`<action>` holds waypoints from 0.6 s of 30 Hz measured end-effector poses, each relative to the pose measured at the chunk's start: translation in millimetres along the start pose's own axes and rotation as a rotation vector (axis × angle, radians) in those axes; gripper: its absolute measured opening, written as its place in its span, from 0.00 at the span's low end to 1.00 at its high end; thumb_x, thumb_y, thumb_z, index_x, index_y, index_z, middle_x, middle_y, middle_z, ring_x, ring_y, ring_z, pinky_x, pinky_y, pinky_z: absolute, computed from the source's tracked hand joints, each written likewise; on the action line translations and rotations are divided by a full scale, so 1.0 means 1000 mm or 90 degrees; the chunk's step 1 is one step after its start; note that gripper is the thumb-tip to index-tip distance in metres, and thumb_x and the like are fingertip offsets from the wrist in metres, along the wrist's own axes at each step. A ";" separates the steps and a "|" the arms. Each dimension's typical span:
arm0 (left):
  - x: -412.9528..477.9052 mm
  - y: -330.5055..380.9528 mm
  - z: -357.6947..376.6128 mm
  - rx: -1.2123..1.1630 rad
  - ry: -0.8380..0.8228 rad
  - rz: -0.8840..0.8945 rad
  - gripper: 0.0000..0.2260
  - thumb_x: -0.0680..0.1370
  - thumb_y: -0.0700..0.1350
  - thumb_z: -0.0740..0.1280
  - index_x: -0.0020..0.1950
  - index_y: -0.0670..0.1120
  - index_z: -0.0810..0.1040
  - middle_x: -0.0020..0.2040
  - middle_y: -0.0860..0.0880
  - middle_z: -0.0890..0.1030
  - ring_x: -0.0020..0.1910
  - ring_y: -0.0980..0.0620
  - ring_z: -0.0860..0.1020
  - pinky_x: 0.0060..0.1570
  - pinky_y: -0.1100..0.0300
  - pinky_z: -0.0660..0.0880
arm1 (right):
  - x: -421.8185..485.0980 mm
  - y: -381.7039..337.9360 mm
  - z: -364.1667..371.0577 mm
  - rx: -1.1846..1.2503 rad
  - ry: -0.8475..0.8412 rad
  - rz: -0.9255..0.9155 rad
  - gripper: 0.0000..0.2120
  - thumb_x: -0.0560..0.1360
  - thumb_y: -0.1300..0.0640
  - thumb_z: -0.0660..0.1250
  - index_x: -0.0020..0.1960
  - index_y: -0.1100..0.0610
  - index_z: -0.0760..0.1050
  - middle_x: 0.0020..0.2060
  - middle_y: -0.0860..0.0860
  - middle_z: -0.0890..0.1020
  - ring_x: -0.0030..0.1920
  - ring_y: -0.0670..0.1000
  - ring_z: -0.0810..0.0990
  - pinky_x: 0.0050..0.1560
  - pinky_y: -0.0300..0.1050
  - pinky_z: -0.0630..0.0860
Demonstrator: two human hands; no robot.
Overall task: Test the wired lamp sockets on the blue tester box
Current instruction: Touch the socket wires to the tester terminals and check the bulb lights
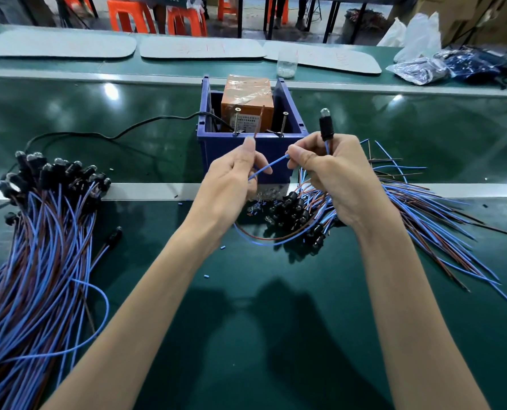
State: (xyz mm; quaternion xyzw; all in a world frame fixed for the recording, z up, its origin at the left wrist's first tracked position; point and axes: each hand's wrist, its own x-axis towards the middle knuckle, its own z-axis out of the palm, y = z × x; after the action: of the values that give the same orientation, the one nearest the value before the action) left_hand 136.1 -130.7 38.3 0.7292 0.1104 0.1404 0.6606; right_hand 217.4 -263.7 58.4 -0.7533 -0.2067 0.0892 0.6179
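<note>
socket (pixel 326 128): upright before the box (pixel 222 149), gripped by right hand (pixel 332 176) (bulb (pixel 324 111) up)
left hand (pixel 231 176): pinches brown lead (pixel 258 122) by the box's screws (pixel 237 121)
tip: one bare end per screw, held firm

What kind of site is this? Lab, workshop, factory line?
Most likely a factory line, at an electrical test station. Signs: a long green conveyor-style bench, heaped bundles of wired lamp sockets on either side, a blue tester box with screw contacts, and orange stools behind.
</note>
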 end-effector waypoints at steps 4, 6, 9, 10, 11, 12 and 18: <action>-0.002 0.000 -0.001 0.056 0.000 0.020 0.18 0.83 0.51 0.57 0.38 0.50 0.80 0.21 0.57 0.63 0.21 0.59 0.61 0.22 0.69 0.59 | 0.001 0.000 -0.001 0.004 0.038 0.011 0.13 0.75 0.61 0.69 0.33 0.53 0.77 0.27 0.45 0.79 0.22 0.38 0.70 0.25 0.29 0.64; -0.003 0.000 0.000 0.078 -0.015 0.023 0.18 0.83 0.50 0.59 0.36 0.49 0.80 0.20 0.57 0.63 0.21 0.59 0.62 0.24 0.69 0.60 | 0.002 0.000 -0.002 0.011 0.060 0.010 0.12 0.75 0.61 0.69 0.33 0.53 0.77 0.26 0.45 0.79 0.22 0.38 0.70 0.25 0.30 0.64; -0.005 0.000 0.003 0.092 -0.019 0.032 0.18 0.83 0.48 0.59 0.34 0.48 0.78 0.21 0.57 0.61 0.21 0.58 0.59 0.23 0.67 0.57 | 0.001 0.000 -0.002 0.022 0.074 0.006 0.12 0.75 0.61 0.69 0.33 0.52 0.77 0.26 0.45 0.79 0.22 0.38 0.70 0.25 0.29 0.64; -0.005 0.000 0.003 0.093 -0.018 0.036 0.18 0.82 0.48 0.59 0.34 0.48 0.77 0.21 0.57 0.60 0.22 0.58 0.58 0.22 0.66 0.56 | 0.001 0.000 -0.002 0.023 0.078 0.007 0.12 0.75 0.61 0.69 0.33 0.52 0.77 0.26 0.45 0.79 0.22 0.38 0.70 0.26 0.30 0.64; -0.006 0.000 0.004 0.097 -0.017 0.041 0.18 0.82 0.47 0.59 0.34 0.47 0.76 0.21 0.57 0.60 0.22 0.57 0.57 0.23 0.66 0.56 | 0.001 0.000 -0.002 0.022 0.082 0.010 0.12 0.75 0.61 0.69 0.33 0.52 0.77 0.26 0.45 0.79 0.22 0.38 0.70 0.27 0.31 0.64; -0.006 0.000 0.004 0.106 -0.013 0.047 0.18 0.82 0.47 0.59 0.34 0.47 0.76 0.21 0.57 0.60 0.22 0.57 0.57 0.23 0.65 0.55 | 0.001 0.000 -0.002 0.022 0.086 0.013 0.13 0.75 0.61 0.69 0.33 0.52 0.77 0.26 0.45 0.79 0.22 0.38 0.70 0.27 0.31 0.63; -0.005 0.002 0.002 0.127 0.015 0.060 0.18 0.82 0.46 0.60 0.33 0.47 0.75 0.20 0.57 0.61 0.21 0.58 0.59 0.23 0.68 0.56 | 0.002 0.003 0.006 0.037 0.106 0.034 0.13 0.75 0.61 0.69 0.31 0.53 0.76 0.27 0.45 0.79 0.22 0.39 0.69 0.31 0.35 0.61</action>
State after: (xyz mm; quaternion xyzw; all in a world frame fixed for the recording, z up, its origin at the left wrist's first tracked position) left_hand 131.8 -134.3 39.7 0.7938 0.0970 0.1681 0.5764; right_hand 217.3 -258.0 54.1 -0.7450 -0.1318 0.0488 0.6521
